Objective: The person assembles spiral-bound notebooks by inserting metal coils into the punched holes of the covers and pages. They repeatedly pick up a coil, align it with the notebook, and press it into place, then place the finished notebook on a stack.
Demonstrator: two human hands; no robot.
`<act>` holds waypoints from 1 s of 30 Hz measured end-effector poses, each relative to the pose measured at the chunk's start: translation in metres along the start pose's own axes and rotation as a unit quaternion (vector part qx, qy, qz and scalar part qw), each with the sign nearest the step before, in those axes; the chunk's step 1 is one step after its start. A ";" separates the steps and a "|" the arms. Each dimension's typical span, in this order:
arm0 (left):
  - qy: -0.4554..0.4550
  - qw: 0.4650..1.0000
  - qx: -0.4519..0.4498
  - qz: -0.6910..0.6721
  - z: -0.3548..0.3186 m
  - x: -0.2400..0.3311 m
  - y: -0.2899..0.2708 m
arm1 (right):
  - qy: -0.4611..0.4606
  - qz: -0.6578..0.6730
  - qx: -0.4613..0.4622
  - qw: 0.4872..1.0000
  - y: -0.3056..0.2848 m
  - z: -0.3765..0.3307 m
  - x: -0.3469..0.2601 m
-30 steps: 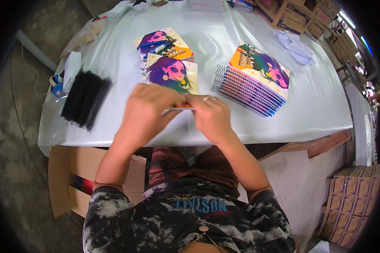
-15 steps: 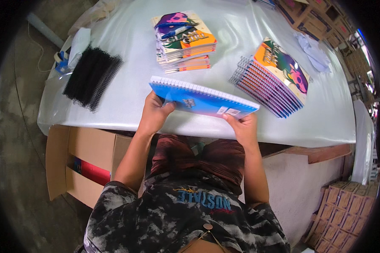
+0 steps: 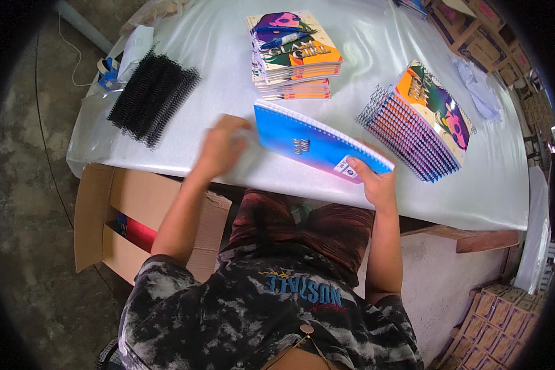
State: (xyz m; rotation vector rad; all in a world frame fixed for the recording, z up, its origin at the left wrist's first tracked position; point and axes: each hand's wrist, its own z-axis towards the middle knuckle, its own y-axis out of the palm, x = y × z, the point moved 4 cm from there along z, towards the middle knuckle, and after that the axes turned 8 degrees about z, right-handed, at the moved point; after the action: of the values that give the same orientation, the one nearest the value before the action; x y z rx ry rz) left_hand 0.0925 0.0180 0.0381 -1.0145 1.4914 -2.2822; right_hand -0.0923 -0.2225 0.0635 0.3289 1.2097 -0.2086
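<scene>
Looking down from head height at a white, plastic-covered table (image 3: 185,46) with a seated person's two bare hands working at its near edge. Gripping the near right corner of a blue spiral-bound notebook (image 3: 314,145) with the right hand (image 3: 371,180), thumb on top of the cover and fingers curled underneath. Tilting that notebook, back cover up, above the table's front middle, its wire spine running along the far edge. Hovering just left of the notebook with the left hand (image 3: 221,148), blurred by motion, fingers loosely bent; cannot tell whether touching the notebook's left edge or holding anything.

Lying behind the notebook, a squared stack of unbound notebook covers (image 3: 293,55) printed with a colourful illustrated face. Leaning fanned out to the right, a row of finished spiral notebooks (image 3: 422,120) with similar bright covers. Resting at the table's left, a bundle of black spiral binding coils (image 3: 151,97), with a white plastic bag (image 3: 129,52) just beyond it. Standing open on the concrete floor below the table's left side, a brown cardboard box (image 3: 98,209) with something red inside.
</scene>
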 end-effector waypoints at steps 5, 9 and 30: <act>-0.305 0.859 0.174 0.372 -0.042 -0.089 -0.090 | -0.014 -0.018 0.004 1.000 -0.015 -0.006 -0.005; -0.270 0.913 0.185 0.245 -0.047 -0.123 -0.109 | -0.031 0.002 0.016 0.999 -0.017 -0.006 -0.004; -0.017 0.952 -0.065 -0.298 0.033 0.077 -0.059 | -0.034 0.022 0.089 0.995 -0.025 -0.014 -0.004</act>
State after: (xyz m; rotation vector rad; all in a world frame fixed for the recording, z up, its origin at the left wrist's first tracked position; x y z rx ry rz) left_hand 0.0678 -0.0196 0.1298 -1.7306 1.4838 -2.5415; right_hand -0.1146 -0.2409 0.0591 0.4997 1.1180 -0.2870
